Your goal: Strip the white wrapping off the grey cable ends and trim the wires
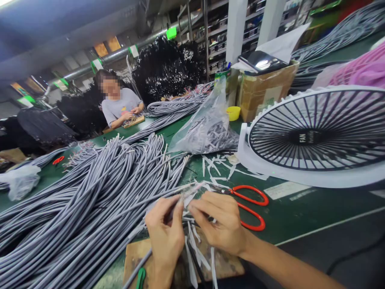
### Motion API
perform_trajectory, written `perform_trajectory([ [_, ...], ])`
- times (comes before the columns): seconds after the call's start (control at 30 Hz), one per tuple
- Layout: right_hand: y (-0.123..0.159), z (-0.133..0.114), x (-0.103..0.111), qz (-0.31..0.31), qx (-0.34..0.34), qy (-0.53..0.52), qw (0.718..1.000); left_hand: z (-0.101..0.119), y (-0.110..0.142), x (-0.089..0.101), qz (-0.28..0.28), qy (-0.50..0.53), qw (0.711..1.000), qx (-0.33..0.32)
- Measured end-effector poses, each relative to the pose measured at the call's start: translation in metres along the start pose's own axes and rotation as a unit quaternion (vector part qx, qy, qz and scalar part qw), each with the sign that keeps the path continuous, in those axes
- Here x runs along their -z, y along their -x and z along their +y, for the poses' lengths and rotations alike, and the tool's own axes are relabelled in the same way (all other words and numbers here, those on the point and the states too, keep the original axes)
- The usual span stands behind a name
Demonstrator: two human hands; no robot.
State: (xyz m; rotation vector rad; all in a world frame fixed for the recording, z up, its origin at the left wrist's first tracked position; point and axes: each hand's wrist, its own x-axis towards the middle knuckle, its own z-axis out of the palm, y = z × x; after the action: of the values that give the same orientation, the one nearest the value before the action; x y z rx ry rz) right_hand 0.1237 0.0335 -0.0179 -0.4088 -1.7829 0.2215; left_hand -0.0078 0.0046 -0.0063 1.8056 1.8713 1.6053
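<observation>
My left hand (167, 230) is closed around a grey cable (138, 268), which comes up from the lower left into the palm. Thumb and forefinger of that hand are pinched at the cable's end. Close beside it, my right hand (221, 220) is also pinched, its fingertips nearly meeting the left ones; what they grip is too small and blurred to tell. Both hands are over a worn wooden board (231, 267) scattered with white strips (202, 257). Red-handled scissors (251, 194) lie just beyond my right hand, their blades partly covered by strips.
A large pile of grey cables (99, 200) fills the left side. A clear bag of strips (210, 134) stands behind the hands, near a cardboard box (264, 90). A white fan (300, 136) takes up the right. Across the table sits a co-worker (122, 104).
</observation>
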Motion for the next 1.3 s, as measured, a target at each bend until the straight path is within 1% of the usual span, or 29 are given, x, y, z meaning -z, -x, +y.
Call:
perform_trajectory([
  [0.03, 0.002, -0.005, -0.003, -0.028, 0.042, -0.031, 0.998, -0.002, -0.002, -0.001, 0.036, -0.023, 0.999, 0.017],
  [0.07, 0.003, -0.011, -0.006, -0.041, 0.061, -0.046, 0.996, -0.003, -0.004, -0.001, 0.062, -0.035, 0.996, 0.045],
  [0.1, 0.004, -0.016, -0.008, -0.048, 0.069, -0.053, 0.995, -0.005, -0.005, -0.002, 0.067, -0.024, 0.995, 0.065],
  [0.17, 0.001, -0.021, -0.011, -0.054, 0.070, -0.055, 0.995, -0.006, -0.006, -0.002, 0.054, 0.048, 0.991, 0.113],
  [0.2, -0.002, -0.020, -0.011, -0.052, 0.048, -0.038, 0.997, -0.006, -0.006, -0.002, 0.044, 0.083, 0.986, 0.135],
  [0.27, -0.011, -0.012, -0.007, -0.037, -0.006, 0.034, 0.999, -0.005, -0.003, -0.002, 0.027, 0.132, 0.976, 0.168],
  [0.37, -0.022, 0.004, 0.002, -0.008, -0.022, 0.117, 0.993, -0.004, 0.001, -0.001, 0.009, 0.172, 0.965, 0.197],
  [0.43, -0.025, 0.013, 0.005, -0.006, -0.025, 0.145, 0.989, -0.004, 0.003, -0.001, -0.002, 0.191, 0.958, 0.215],
  [0.53, -0.024, 0.016, 0.003, 0.000, -0.038, 0.171, 0.984, -0.003, 0.005, -0.002, -0.019, 0.201, 0.952, 0.229],
  [0.6, -0.022, 0.015, 0.002, 0.003, -0.045, 0.179, 0.983, -0.002, 0.006, -0.002, -0.012, 0.191, 0.957, 0.219],
  [0.67, -0.021, 0.014, 0.002, 0.004, -0.043, 0.178, 0.983, -0.003, 0.006, -0.002, 0.006, 0.171, 0.966, 0.195],
  [0.73, -0.020, 0.015, 0.003, 0.001, -0.039, 0.174, 0.984, -0.004, 0.006, -0.002, 0.008, 0.151, 0.975, 0.160],
  [0.87, -0.019, 0.016, 0.003, 0.004, -0.030, 0.170, 0.985, -0.005, 0.005, 0.001, -0.012, 0.103, 0.991, 0.082],
  [1.07, -0.016, 0.013, 0.000, 0.005, -0.020, 0.170, 0.985, -0.002, 0.004, 0.003, 0.001, 0.054, 0.998, -0.009],
  [1.2, -0.014, 0.014, 0.001, 0.010, -0.028, 0.172, 0.985, 0.000, 0.003, 0.004, 0.025, 0.026, 0.999, -0.040],
  [1.3, -0.013, 0.016, 0.001, 0.008, -0.026, 0.172, 0.985, 0.001, 0.003, 0.003, 0.025, 0.020, 0.998, -0.048],
])
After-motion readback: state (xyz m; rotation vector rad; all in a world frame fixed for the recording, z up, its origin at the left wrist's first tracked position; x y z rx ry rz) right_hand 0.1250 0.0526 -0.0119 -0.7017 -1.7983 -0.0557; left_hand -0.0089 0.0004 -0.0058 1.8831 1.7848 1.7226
